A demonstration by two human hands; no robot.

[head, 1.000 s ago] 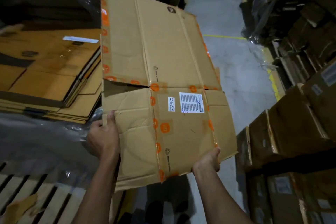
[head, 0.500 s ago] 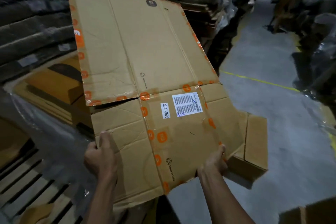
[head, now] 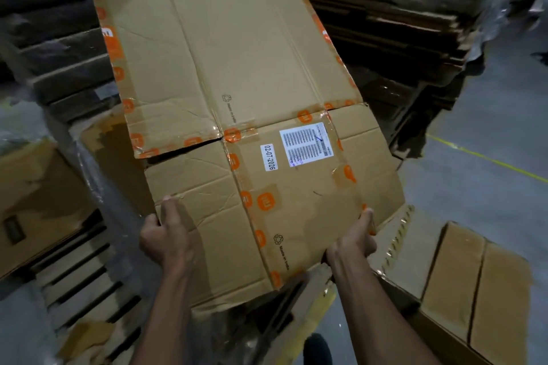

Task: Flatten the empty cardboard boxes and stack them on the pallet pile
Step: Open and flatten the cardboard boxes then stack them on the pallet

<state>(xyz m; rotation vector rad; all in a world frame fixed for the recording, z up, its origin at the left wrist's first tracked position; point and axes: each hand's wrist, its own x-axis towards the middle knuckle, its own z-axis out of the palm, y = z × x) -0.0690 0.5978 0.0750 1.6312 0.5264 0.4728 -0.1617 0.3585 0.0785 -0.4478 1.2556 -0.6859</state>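
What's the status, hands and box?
Left hand and right hand both grip the near edge of the flattened box. Box held tilted above the wooden pallet. Another flattened carton lies on the floor at right.

Flattened brown cardboard box (head: 237, 104), orange-taped seams, white labels, held tilted

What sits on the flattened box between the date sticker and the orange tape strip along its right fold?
In the head view, a white barcode label lies on the flattened box, between the date sticker and the right-hand orange tape strip.
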